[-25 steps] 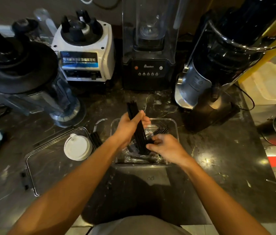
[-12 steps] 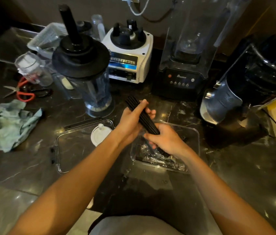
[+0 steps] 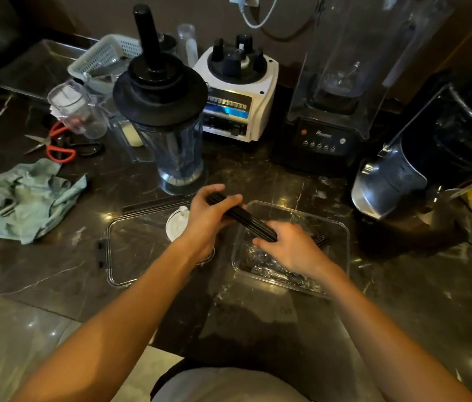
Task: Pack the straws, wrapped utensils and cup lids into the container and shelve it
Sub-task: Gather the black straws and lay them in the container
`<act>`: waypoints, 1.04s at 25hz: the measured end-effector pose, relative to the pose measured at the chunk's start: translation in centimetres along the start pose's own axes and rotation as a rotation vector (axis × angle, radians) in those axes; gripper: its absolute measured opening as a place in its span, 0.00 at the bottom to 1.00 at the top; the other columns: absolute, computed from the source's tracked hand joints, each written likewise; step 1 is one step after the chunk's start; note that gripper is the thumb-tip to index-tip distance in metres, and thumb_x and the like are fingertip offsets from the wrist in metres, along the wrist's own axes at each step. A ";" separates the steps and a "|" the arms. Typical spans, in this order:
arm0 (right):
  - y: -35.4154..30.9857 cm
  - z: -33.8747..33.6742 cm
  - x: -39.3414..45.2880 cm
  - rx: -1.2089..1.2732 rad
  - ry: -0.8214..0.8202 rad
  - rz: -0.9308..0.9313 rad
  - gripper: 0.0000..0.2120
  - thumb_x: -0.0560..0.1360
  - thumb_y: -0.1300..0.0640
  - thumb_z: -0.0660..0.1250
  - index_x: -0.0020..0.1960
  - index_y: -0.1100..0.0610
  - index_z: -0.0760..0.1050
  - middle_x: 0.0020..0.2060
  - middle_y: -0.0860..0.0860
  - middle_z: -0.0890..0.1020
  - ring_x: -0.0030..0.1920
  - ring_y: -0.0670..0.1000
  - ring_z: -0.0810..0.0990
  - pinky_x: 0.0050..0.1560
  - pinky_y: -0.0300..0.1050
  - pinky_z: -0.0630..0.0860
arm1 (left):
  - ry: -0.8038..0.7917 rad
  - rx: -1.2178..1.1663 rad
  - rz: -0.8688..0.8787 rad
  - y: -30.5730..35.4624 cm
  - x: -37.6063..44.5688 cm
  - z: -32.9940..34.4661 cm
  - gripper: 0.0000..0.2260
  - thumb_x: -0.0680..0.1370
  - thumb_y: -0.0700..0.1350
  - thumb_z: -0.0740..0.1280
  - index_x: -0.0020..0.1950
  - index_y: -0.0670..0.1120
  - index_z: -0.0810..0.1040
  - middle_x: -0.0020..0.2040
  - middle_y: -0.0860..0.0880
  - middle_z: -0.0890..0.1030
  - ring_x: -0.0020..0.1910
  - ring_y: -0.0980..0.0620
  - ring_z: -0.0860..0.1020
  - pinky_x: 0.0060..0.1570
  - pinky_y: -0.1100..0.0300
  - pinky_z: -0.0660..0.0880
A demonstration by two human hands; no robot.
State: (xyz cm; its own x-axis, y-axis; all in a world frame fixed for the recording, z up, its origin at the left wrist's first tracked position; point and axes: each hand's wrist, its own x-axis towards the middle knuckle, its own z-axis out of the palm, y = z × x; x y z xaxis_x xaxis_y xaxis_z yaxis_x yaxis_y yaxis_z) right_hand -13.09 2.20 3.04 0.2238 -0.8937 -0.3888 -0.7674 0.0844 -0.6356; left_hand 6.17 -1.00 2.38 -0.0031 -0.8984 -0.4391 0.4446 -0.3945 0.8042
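Both hands hold one bundle of black straws (image 3: 246,220) over the clear container (image 3: 342,227). The left hand (image 3: 208,216) wraps its fingers round the upper end; the right hand (image 3: 289,248) pinches the lower end, which dips inside the container. Compared with one second ago, the bundle has tipped from near upright to a shallow diagonal — its raised end now points toward the blender jar (image 3: 171,126). Judgement: the straws are being laid flat, so the straw step is close to done. Clear-wrapped utensils (image 3: 266,265) already lie on the container floor, with a few loose straws at the far right. One white cup lid (image 3: 176,224) rests on the container lid (image 3: 130,250) to the left — not yet packed. Shelving remains.
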 end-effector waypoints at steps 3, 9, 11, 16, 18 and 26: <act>-2.8 1.0 1.9 -0.161 -0.015 -0.056 0.11 0.79 0.45 0.70 0.41 0.47 0.74 0.33 0.49 0.80 0.33 0.50 0.80 0.32 0.47 0.71 | 0.101 0.105 0.126 1.7 -0.6 -4.2 0.13 0.79 0.35 0.71 0.62 0.41 0.77 0.51 0.36 0.84 0.49 0.41 0.86 0.56 0.46 0.83; -9.4 7.7 4.7 -0.143 -0.162 -0.109 0.11 0.77 0.43 0.70 0.50 0.50 0.79 0.39 0.50 0.82 0.41 0.54 0.83 0.36 0.47 0.76 | 0.313 0.379 0.280 4.1 -2.1 -12.7 0.04 0.82 0.41 0.68 0.50 0.44 0.82 0.42 0.45 0.85 0.43 0.50 0.85 0.48 0.55 0.83; -10.6 10.7 4.7 -0.039 -0.231 -0.069 0.13 0.77 0.42 0.69 0.53 0.52 0.79 0.37 0.50 0.82 0.37 0.52 0.82 0.32 0.48 0.78 | 0.370 0.463 0.267 4.3 -2.3 -14.7 0.06 0.83 0.42 0.67 0.52 0.41 0.81 0.40 0.48 0.84 0.37 0.57 0.84 0.42 0.60 0.81; -11.6 16.1 4.5 0.323 -0.362 0.069 0.06 0.80 0.49 0.69 0.51 0.51 0.76 0.28 0.51 0.73 0.24 0.48 0.70 0.25 0.45 0.70 | 0.543 0.323 0.137 3.1 -2.6 -17.5 0.19 0.77 0.46 0.76 0.62 0.41 0.74 0.47 0.45 0.83 0.43 0.49 0.84 0.44 0.50 0.82; -11.6 17.4 4.7 0.422 -0.352 0.167 0.08 0.80 0.51 0.69 0.54 0.54 0.76 0.28 0.50 0.72 0.24 0.48 0.69 0.25 0.43 0.69 | 0.543 0.320 0.059 2.1 -2.8 -18.1 0.23 0.74 0.50 0.78 0.62 0.39 0.76 0.50 0.44 0.85 0.46 0.46 0.86 0.48 0.48 0.83; -12.6 22.0 7.1 0.329 -0.265 0.282 0.12 0.79 0.55 0.66 0.59 0.59 0.79 0.34 0.52 0.79 0.28 0.51 0.78 0.28 0.43 0.76 | 0.371 0.682 -0.155 -0.1 -1.5 -21.2 0.15 0.74 0.51 0.78 0.44 0.38 0.84 0.37 0.46 0.85 0.33 0.53 0.82 0.40 0.57 0.82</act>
State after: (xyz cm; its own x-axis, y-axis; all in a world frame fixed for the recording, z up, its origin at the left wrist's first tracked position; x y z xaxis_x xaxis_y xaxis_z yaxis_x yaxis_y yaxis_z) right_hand 11.44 4.48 -6.40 0.2125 -0.6770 -0.7046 -0.5993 0.4793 -0.6412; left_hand 25.12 4.43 -5.54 0.3319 -0.7481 -0.5746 -0.1835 -0.6487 0.7386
